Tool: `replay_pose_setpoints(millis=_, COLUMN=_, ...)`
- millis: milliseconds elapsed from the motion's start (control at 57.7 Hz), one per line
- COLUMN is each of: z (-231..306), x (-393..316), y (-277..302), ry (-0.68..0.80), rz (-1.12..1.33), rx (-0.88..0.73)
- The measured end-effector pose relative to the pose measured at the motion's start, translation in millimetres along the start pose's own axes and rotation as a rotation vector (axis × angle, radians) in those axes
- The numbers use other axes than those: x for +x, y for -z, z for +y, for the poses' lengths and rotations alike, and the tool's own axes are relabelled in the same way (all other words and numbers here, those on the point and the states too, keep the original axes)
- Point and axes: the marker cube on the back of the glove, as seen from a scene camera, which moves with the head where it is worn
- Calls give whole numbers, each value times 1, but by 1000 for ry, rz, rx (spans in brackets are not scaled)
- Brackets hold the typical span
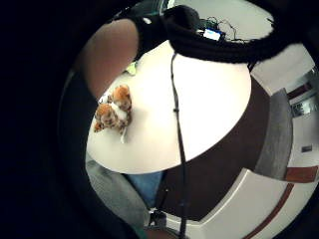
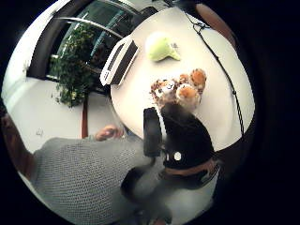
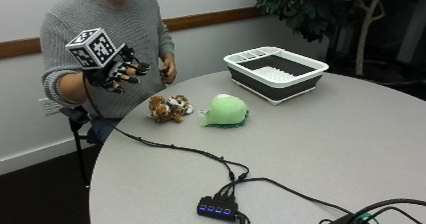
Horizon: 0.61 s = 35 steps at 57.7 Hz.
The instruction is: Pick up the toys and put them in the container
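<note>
Setting: office or meeting room | shown by: round grey table (image 3: 346, 134), wall rail (image 3: 200, 19), potted tree (image 3: 319, 9), carpeted floor (image 3: 33, 189)

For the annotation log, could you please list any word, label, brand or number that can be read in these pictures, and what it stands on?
No readable text in any view.
Tiger toy: no tag visible.
Green toy: none.
Container: no brand or label shows.
Cable hub on the table: only blue lights, no lettering legible.
</note>
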Motion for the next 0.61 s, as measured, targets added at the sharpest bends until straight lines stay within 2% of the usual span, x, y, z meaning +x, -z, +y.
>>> replay_pose_setpoints(millis=243, z=-12, x=-1, y=41, ry=20, rz=70, rx=82)
replay_pose_setpoints(millis=451, z=-24, x=-10, y=35, ry=42, rz=45, rx=52)
replay_pose_setpoints(millis=538, z=-59, x=-32, y=24, ry=132, rz=-49, rx=41)
replay_pose_setpoints(millis=607, z=-110, x=-55, y=12, ry=214, rz=-148, rx=-42)
